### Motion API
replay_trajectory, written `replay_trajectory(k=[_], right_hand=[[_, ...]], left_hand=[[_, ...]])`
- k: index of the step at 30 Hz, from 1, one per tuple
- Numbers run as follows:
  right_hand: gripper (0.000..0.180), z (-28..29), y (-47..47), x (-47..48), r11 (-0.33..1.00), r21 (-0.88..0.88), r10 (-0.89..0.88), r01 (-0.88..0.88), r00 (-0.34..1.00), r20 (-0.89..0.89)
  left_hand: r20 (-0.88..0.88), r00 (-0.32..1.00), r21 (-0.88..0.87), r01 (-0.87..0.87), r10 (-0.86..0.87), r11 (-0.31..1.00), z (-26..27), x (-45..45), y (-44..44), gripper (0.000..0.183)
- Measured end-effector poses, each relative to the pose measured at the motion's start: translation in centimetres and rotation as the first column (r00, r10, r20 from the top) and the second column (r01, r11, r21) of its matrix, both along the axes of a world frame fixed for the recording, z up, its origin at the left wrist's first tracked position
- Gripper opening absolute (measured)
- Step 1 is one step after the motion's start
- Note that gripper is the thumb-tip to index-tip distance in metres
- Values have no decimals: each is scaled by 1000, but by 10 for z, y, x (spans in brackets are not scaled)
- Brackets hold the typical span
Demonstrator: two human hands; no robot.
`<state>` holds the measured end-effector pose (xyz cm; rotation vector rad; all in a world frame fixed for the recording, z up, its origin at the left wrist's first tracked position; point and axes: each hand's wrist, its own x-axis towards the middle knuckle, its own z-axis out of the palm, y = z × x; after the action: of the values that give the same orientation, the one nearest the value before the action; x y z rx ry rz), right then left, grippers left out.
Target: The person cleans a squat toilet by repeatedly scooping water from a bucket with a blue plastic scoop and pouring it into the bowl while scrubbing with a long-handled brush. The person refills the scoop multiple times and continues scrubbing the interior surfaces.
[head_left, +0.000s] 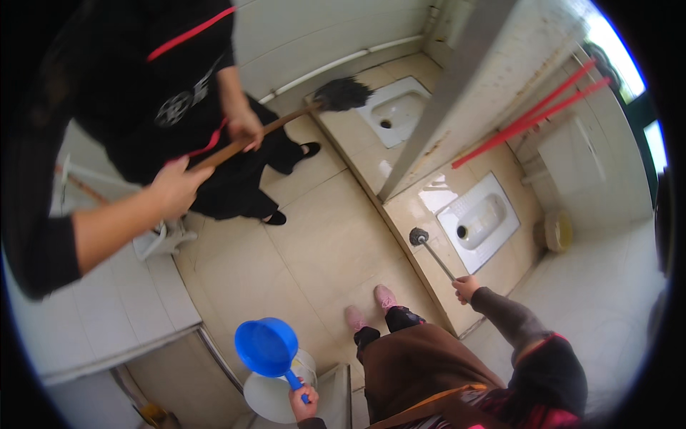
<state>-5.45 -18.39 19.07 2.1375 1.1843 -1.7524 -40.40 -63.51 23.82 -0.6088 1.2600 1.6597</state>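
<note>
My left hand [304, 403] grips the handle of a blue plastic dipper [266, 346], held over a white bucket [270, 399]. Whether the dipper holds water is hard to tell. In my right hand [466, 288] is the metal handle of a toilet brush [440, 261]. Its dark round head [418, 236] is on or just above the tiled step, left of the nearer white squat toilet [478, 221]. That toilet is set into the raised floor, its drain hole towards the brush.
At the left a person in black [177, 102] holds a wooden-handled mop [343, 94] near a second squat toilet [396, 112]. A partition [455, 96] with red poles [528, 120] stands between the toilets. A bin [558, 230] sits by the right wall. The raised step's edge [375, 214] crosses the floor.
</note>
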Motion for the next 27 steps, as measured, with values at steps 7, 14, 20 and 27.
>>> replay_trajectory(k=[7, 14, 20, 27], right_hand=[[18, 28, -74, 95, 931, 86, -357, 355, 934, 12], [20, 27, -124, 156, 785, 23, -620, 619, 785, 22], [42, 11, -149, 205, 636, -40, -770, 770, 637, 17], [50, -5, -199, 262, 504, -86, -859, 859, 509, 47]], left_hand=[[-8, 763, -72, 644, -646, 762, -53, -55, 141, 32], [-103, 355, -244, 897, -929, 369, -170, -28, 319, 11], [55, 300, -300, 915, -952, 271, -257, 41, 438, 8], [237, 383, -28, 921, -893, 388, -227, 82, 404, 27]])
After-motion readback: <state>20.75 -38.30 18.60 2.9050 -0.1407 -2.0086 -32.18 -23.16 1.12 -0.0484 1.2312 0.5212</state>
